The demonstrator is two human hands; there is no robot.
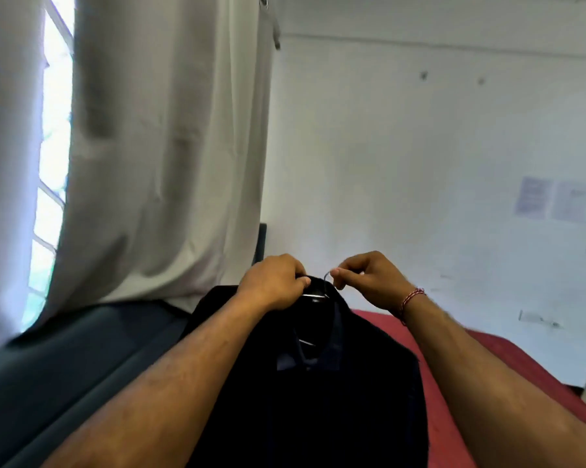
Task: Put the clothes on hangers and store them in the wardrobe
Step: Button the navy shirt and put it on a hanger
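Grey curtain, perhaps blurred wall papers

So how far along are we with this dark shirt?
Done, apparently: a metal hanger sits inside the dark shirt at the collar. In hand: the left hand grips the collar and the right hand pinches the hanger's hook. Left: hanging it up; no wardrobe is in view.

head view | worn on the head | faces forward and down | close over both forearms | single view
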